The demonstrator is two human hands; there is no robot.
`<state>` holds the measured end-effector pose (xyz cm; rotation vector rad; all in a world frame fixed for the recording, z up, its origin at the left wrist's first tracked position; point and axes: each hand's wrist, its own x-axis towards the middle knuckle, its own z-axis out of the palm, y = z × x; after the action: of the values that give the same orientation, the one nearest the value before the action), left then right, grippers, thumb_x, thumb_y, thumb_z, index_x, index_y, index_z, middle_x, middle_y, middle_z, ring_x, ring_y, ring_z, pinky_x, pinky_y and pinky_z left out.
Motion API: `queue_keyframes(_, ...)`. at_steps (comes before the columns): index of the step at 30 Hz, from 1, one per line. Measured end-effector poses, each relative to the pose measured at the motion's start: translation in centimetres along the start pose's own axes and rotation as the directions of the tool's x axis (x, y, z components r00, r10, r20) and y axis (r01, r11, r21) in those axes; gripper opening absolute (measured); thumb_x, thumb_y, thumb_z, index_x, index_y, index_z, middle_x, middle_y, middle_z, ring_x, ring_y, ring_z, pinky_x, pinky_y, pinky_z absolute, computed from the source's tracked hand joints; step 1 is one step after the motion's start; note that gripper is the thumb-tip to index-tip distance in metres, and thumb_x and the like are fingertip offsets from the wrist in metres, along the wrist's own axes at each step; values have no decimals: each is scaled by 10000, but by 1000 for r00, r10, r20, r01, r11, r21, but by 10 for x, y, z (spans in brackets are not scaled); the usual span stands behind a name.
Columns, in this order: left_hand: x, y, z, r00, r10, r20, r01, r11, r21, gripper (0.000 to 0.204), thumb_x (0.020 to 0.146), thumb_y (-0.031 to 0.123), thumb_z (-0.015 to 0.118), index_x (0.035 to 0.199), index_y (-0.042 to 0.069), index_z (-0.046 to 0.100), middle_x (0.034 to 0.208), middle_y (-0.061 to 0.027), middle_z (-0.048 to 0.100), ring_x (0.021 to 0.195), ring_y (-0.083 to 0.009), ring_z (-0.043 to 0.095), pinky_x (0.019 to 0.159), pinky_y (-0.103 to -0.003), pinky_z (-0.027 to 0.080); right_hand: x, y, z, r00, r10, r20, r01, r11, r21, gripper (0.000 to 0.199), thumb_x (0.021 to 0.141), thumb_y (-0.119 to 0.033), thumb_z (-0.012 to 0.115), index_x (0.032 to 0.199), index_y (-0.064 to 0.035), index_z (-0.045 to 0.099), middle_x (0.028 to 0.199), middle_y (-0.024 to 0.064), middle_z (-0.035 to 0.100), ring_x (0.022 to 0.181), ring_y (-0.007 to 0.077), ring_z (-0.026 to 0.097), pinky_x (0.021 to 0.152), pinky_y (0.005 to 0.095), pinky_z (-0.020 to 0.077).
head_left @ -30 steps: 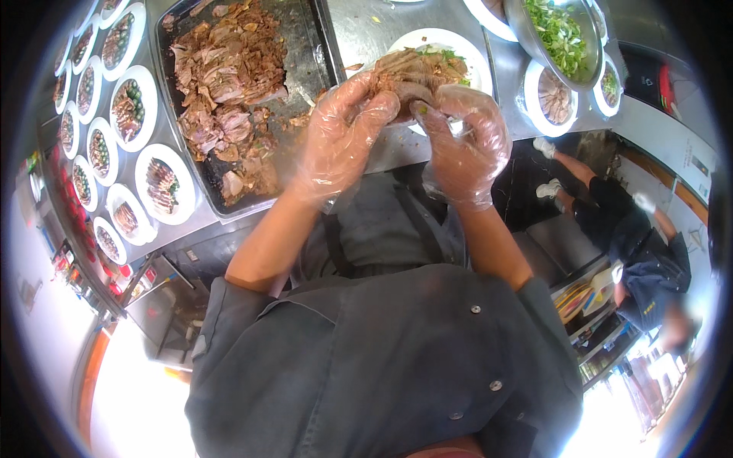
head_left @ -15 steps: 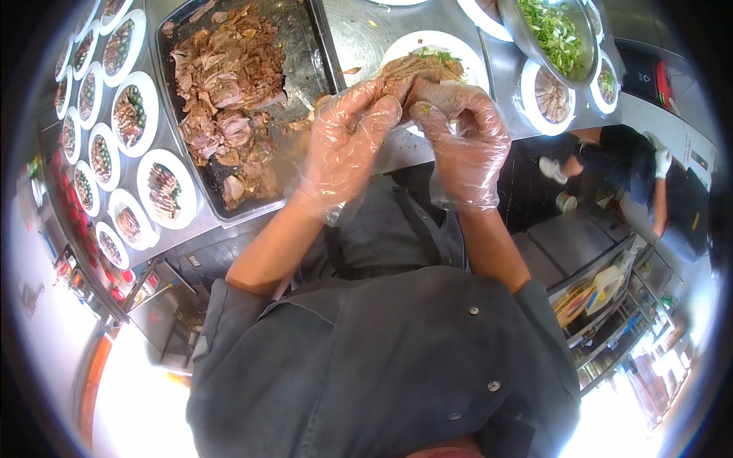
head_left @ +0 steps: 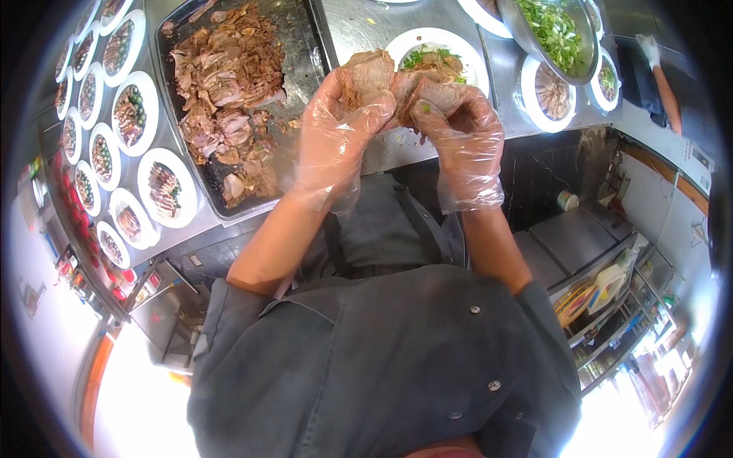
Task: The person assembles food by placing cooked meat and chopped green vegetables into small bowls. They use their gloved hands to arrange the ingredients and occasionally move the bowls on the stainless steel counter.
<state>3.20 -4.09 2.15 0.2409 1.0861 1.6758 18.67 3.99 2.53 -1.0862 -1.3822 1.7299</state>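
Both hands wear clear plastic gloves and hold brown cooked meat between them, in front of a white plate. My left hand pinches a broad slice of cooked meat between thumb and fingers. My right hand is closed on the adjoining part of the meat, a green fleck on its thumb. Behind the hands, the white plate carries chopped greens and bits of meat, its near side partly hidden. To the left lies a dark baking tray heaped with cooked meat pieces.
Several white plates of sliced food stand in rows at the left of the steel table. At the right, a metal bowl of chopped greens stands over plates of meat. A co-worker's gloved hand shows at far right.
My left hand has shifted slightly left, and the meat is spread wider, showing a broad slice above its fingers. More greens on the plate show. The co-worker has moved farther away at the right.
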Motion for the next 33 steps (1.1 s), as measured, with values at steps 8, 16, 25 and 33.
queue_keyframes(8, -3, -2, -6, 990, 131, 43, -137, 952, 272, 476, 992, -30, 762, 1434, -54, 587, 1291, -106, 731, 1178, -176, 713, 1046, -325, 581, 3, -1, -15, 999, 15, 37, -11, 996, -87, 316, 974, 12, 815, 1269, 5, 701, 1199, 84, 755, 1078, 167, 728, 911, 317, 623)
queue_keyframes(16, 4, -31, -23, 996, -9, -90, 21, 990, 140, 427, 1039, 51, 722, 1439, -11, 585, 1217, -134, 738, 1087, -211, 734, 953, -353, 614, 31, 63, -77, 999, 14, 30, 0, 898, -440, 288, 963, -56, 838, 1226, 9, 740, 1180, 132, 811, 1078, 195, 760, 957, 349, 621)
queue_keyframes(25, 19, -71, -53, 984, -160, -74, 171, 968, 184, 387, 1051, 79, 718, 1408, -9, 597, 1187, -120, 727, 1055, -202, 729, 923, -348, 620, 44, 117, -101, 981, 180, -73, -175, 659, -732, 328, 931, -180, 853, 1201, -30, 743, 1158, 211, 811, 1097, 282, 796, 925, 403, 622)
queue_keyframes(33, 23, -97, -47, 970, -238, -40, 242, 957, 161, 385, 1012, 21, 721, 1375, -23, 602, 1157, -94, 758, 1014, -165, 750, 857, -289, 628, 47, 142, -120, 986, -125, 106, 156, 516, -842, 344, 904, -234, 855, 1166, -45, 738, 1120, 237, 774, 1018, 438, 754, 890, 501, 609)
